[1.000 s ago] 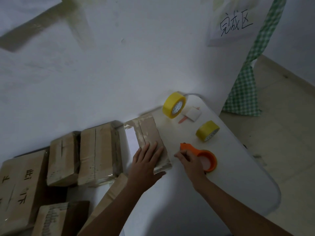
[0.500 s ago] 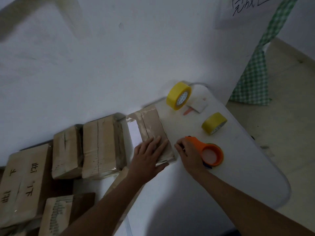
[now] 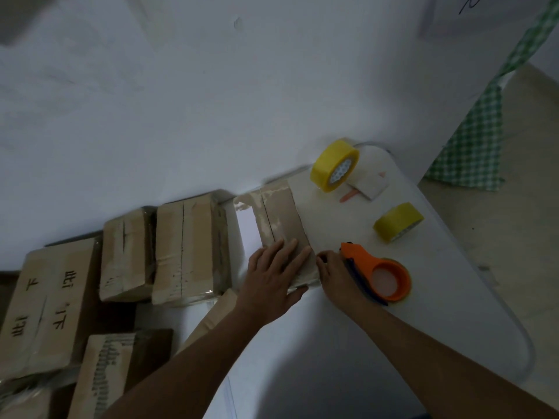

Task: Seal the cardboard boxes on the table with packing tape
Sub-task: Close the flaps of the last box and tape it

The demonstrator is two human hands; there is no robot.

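My left hand (image 3: pixel 273 282) lies flat, fingers straight, on the near end of the cardboard box (image 3: pixel 282 228) I'm sealing, against the far white wall (image 3: pixel 211 101). My right hand (image 3: pixel 335 275) grips the orange tape dispenser (image 3: pixel 378 270) just right of the box. The white table (image 3: pixel 423 322) holds two yellow tape rolls (image 3: pixel 334 164) (image 3: pixel 397 222). More boxes (image 3: pixel 184 249) sit left. Green checked cloth (image 3: pixel 472 152) hangs far right over pale floor (image 3: pixel 529 237).

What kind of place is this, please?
Probably a small, improvised packing area, not a warehouse: several cardboard boxes on a white table, spare yellow tape rolls, an orange tape dispenser, and a handwritten sign on the wall.
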